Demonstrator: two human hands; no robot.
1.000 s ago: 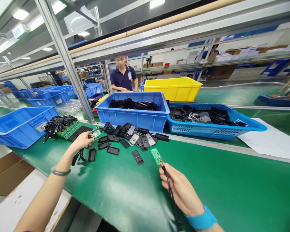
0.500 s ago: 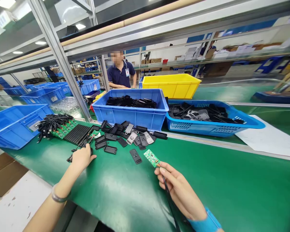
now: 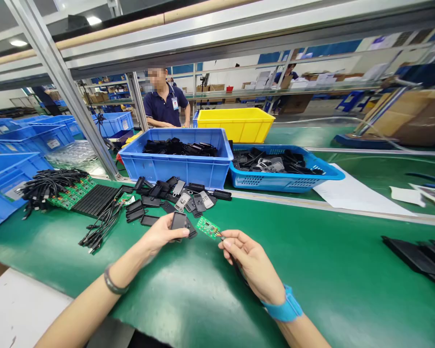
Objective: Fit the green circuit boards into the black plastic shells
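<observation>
My left hand [image 3: 160, 234] is closed on a black plastic housing [image 3: 179, 221], thumb over its near edge. Partly behind it, a flat black cover [image 3: 192, 230] shows; I cannot tell whether it is held or lies on the table. My right hand [image 3: 252, 263] pinches the wires and black cable of a green circuit board [image 3: 208, 227], whose free end points at the housing, a small gap apart. Beyond my left hand are loose black housings [image 3: 150, 200] and grey cover plates [image 3: 206, 199]. Left of them lies a bunch of black cables [image 3: 103, 223].
Behind the loose parts stand a blue bin [image 3: 174, 166] and a blue basket [image 3: 286, 182], both holding black parts. A yellow bin [image 3: 235, 125] is farther back. Cabled boards [image 3: 70, 193] lie at left, black pieces [image 3: 420, 256] at right. A co-worker [image 3: 165, 101] stands across the table.
My left hand has left the cable bunch, moved right and taken hold of a black housing. The circuit board in my right hand now lies close to it. The view has turned right.
</observation>
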